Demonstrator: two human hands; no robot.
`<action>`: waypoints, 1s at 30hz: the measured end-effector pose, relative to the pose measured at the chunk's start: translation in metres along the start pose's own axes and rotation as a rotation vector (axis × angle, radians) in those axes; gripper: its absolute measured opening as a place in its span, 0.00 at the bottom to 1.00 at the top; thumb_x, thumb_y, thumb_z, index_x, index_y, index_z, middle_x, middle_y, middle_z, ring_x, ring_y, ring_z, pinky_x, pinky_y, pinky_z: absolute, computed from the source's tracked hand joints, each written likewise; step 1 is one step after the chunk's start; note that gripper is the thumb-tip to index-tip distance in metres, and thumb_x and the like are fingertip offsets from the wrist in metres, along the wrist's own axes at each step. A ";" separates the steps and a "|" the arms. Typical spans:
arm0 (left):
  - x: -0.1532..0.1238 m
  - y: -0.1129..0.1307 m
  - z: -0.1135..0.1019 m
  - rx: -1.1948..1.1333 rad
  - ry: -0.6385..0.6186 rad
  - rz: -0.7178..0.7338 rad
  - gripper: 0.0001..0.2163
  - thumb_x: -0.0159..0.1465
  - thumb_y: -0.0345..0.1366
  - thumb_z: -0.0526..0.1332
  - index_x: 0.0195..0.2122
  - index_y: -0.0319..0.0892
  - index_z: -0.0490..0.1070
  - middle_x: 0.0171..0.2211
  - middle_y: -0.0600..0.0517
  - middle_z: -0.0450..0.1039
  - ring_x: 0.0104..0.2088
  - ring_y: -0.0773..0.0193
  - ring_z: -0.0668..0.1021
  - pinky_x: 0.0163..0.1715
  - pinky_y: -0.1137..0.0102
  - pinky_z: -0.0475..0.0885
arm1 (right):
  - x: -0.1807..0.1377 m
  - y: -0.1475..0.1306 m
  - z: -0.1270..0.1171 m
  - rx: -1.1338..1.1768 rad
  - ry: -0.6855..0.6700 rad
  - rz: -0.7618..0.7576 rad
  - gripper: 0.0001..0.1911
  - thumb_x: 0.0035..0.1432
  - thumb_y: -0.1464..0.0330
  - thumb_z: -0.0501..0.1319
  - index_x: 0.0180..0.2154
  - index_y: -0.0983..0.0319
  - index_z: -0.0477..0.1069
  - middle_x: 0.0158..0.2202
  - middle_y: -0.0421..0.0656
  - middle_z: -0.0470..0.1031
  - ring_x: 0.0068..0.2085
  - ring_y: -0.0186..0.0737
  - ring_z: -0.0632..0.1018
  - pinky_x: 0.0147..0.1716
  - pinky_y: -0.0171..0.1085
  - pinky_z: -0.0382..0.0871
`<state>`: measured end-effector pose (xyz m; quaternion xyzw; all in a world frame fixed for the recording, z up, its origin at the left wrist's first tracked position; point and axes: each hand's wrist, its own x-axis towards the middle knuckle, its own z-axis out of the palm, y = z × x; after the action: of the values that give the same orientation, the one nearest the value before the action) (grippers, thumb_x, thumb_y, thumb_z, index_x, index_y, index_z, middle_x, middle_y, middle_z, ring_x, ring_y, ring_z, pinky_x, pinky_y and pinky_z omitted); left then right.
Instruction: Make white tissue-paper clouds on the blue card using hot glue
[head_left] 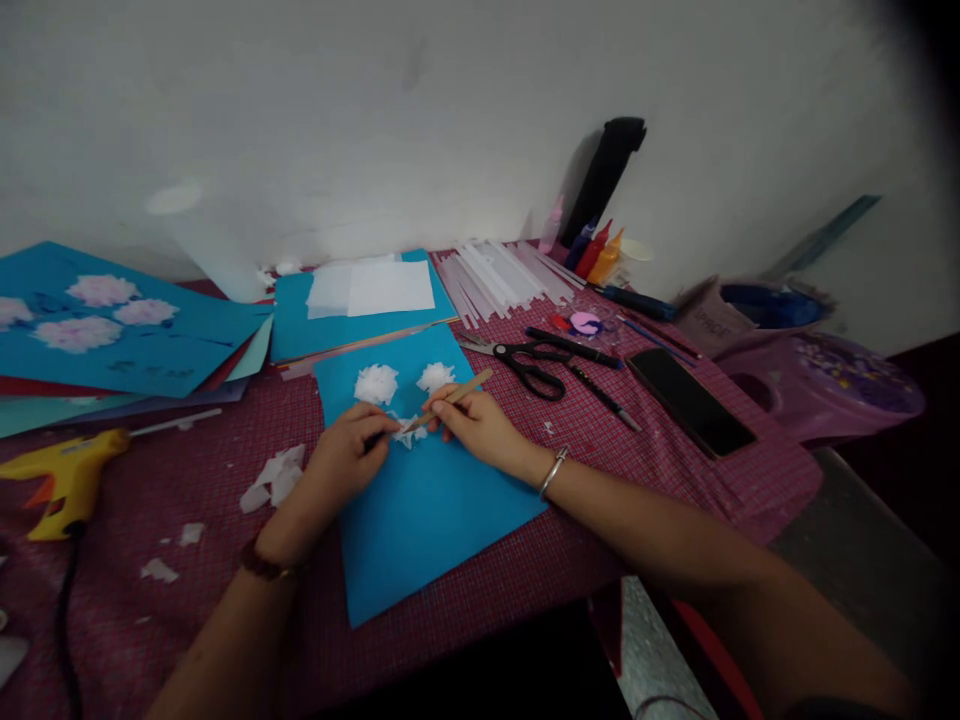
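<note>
My right hand (476, 425) is closed round a flat wooden craft stick (471, 384). The stick's lower end touches or hovers just over a small ruffled piece of white tissue paper (410, 434); which of these, I cannot tell. From the other side my left hand (351, 448) pinches at the edge of that tissue paper. Beneath both hands lies a blue sheet of card (435, 520). Two white tissue-paper puffs sit on its upper part, a left puff (376, 383) and a right puff (436, 377).
Left: a yellow glue gun (75, 480), tissue scraps (274, 478) and a flower picture (127, 320). Behind: white paper sheets (390, 288) and glue sticks (502, 280). Right: black scissors (529, 362), pens (574, 346), a phone (690, 400), paint bottles (592, 250) and a pink stool (817, 390).
</note>
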<state>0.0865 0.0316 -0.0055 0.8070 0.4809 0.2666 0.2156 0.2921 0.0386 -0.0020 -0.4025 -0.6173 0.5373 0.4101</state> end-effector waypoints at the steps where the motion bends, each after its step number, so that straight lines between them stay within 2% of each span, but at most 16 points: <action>1: 0.000 0.002 0.000 -0.005 0.005 0.001 0.11 0.56 0.32 0.55 0.34 0.44 0.77 0.36 0.48 0.73 0.38 0.58 0.76 0.40 0.64 0.71 | 0.000 0.000 0.000 0.000 0.003 0.006 0.07 0.61 0.71 0.53 0.34 0.64 0.69 0.28 0.39 0.72 0.22 0.29 0.70 0.21 0.30 0.62; 3: -0.001 0.007 -0.006 -0.028 0.006 -0.015 0.11 0.56 0.32 0.55 0.34 0.44 0.77 0.36 0.48 0.73 0.39 0.58 0.76 0.40 0.64 0.71 | 0.000 0.000 0.000 -0.001 0.006 0.012 0.07 0.61 0.70 0.53 0.34 0.64 0.69 0.27 0.39 0.71 0.22 0.29 0.70 0.21 0.30 0.62; 5: -0.008 0.012 -0.024 -0.077 0.027 -0.067 0.10 0.57 0.33 0.56 0.37 0.44 0.77 0.38 0.48 0.73 0.39 0.59 0.76 0.40 0.65 0.71 | -0.001 0.000 0.000 0.006 0.015 0.005 0.08 0.60 0.69 0.54 0.33 0.64 0.69 0.27 0.40 0.72 0.22 0.30 0.70 0.21 0.30 0.63; 8: -0.028 0.012 -0.069 -0.147 0.224 -0.255 0.10 0.58 0.38 0.59 0.40 0.44 0.75 0.37 0.50 0.75 0.37 0.61 0.76 0.37 0.68 0.71 | -0.002 0.000 -0.002 0.041 0.041 0.001 0.09 0.59 0.65 0.55 0.33 0.64 0.69 0.27 0.41 0.72 0.22 0.32 0.70 0.22 0.33 0.64; 10: -0.047 0.006 -0.099 -0.135 0.378 -0.404 0.10 0.56 0.41 0.61 0.37 0.44 0.75 0.34 0.52 0.75 0.34 0.62 0.76 0.35 0.69 0.71 | -0.001 -0.001 -0.004 0.078 0.056 0.019 0.11 0.58 0.62 0.57 0.34 0.64 0.70 0.25 0.40 0.73 0.22 0.33 0.70 0.22 0.33 0.64; 11: -0.056 0.002 -0.111 -0.106 0.419 -0.466 0.10 0.55 0.42 0.62 0.35 0.44 0.75 0.32 0.52 0.76 0.33 0.62 0.76 0.34 0.70 0.70 | -0.001 -0.001 -0.005 0.102 0.064 0.033 0.11 0.57 0.62 0.57 0.34 0.64 0.70 0.25 0.40 0.73 0.22 0.33 0.71 0.22 0.33 0.64; 13: -0.075 -0.007 -0.123 -0.033 0.393 -0.553 0.10 0.53 0.43 0.63 0.32 0.43 0.74 0.29 0.53 0.75 0.31 0.63 0.76 0.32 0.70 0.70 | -0.001 -0.001 -0.008 0.154 0.076 0.065 0.12 0.57 0.60 0.59 0.34 0.64 0.70 0.24 0.40 0.73 0.23 0.33 0.71 0.22 0.33 0.64; 15: -0.091 -0.015 -0.121 0.033 0.302 -0.594 0.10 0.53 0.44 0.61 0.30 0.43 0.74 0.26 0.54 0.74 0.28 0.62 0.75 0.29 0.70 0.70 | -0.002 -0.001 -0.010 0.196 0.079 0.092 0.13 0.56 0.59 0.59 0.34 0.64 0.70 0.24 0.40 0.73 0.23 0.33 0.71 0.22 0.33 0.64; 17: -0.104 -0.019 -0.110 0.106 0.224 -0.573 0.10 0.55 0.43 0.59 0.30 0.43 0.73 0.26 0.53 0.74 0.28 0.62 0.75 0.28 0.69 0.70 | -0.004 -0.001 -0.012 0.208 0.076 0.108 0.13 0.56 0.59 0.60 0.34 0.64 0.70 0.24 0.40 0.73 0.22 0.33 0.71 0.22 0.33 0.64; 19: -0.112 -0.020 -0.096 0.235 0.159 -0.480 0.09 0.59 0.40 0.56 0.32 0.43 0.73 0.30 0.51 0.74 0.32 0.61 0.75 0.33 0.67 0.71 | -0.005 -0.001 -0.013 0.199 0.077 0.114 0.13 0.55 0.59 0.60 0.34 0.63 0.70 0.24 0.40 0.73 0.22 0.33 0.71 0.22 0.34 0.64; 23: -0.116 -0.015 -0.081 0.585 0.055 -0.309 0.13 0.62 0.32 0.51 0.44 0.41 0.72 0.40 0.46 0.73 0.41 0.55 0.73 0.44 0.60 0.69 | -0.006 -0.002 -0.012 0.181 0.070 0.115 0.12 0.56 0.60 0.59 0.34 0.63 0.71 0.24 0.40 0.73 0.22 0.33 0.70 0.22 0.34 0.63; 26: -0.113 -0.014 -0.082 0.674 0.057 -0.259 0.11 0.63 0.32 0.51 0.40 0.41 0.73 0.39 0.45 0.73 0.41 0.54 0.72 0.44 0.59 0.68 | -0.006 -0.003 -0.012 0.170 0.068 0.124 0.12 0.56 0.60 0.59 0.33 0.63 0.71 0.24 0.41 0.72 0.22 0.32 0.70 0.22 0.34 0.63; 28: -0.111 -0.014 -0.086 0.607 0.126 -0.262 0.09 0.63 0.33 0.53 0.34 0.42 0.73 0.36 0.47 0.73 0.39 0.56 0.73 0.43 0.61 0.67 | -0.006 -0.003 -0.012 0.164 0.070 0.131 0.12 0.56 0.60 0.59 0.34 0.63 0.70 0.24 0.40 0.72 0.22 0.32 0.70 0.22 0.34 0.63; 30: -0.111 -0.013 -0.089 0.444 0.218 -0.327 0.07 0.61 0.35 0.55 0.30 0.42 0.71 0.32 0.50 0.72 0.35 0.59 0.73 0.39 0.66 0.68 | -0.006 -0.004 -0.012 0.159 0.066 0.136 0.12 0.56 0.61 0.59 0.34 0.64 0.70 0.24 0.40 0.72 0.22 0.32 0.70 0.22 0.34 0.63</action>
<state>-0.0226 -0.0537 0.0302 0.7127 0.6715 0.2019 0.0210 0.3056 0.0365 0.0024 -0.4272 -0.5302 0.5976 0.4234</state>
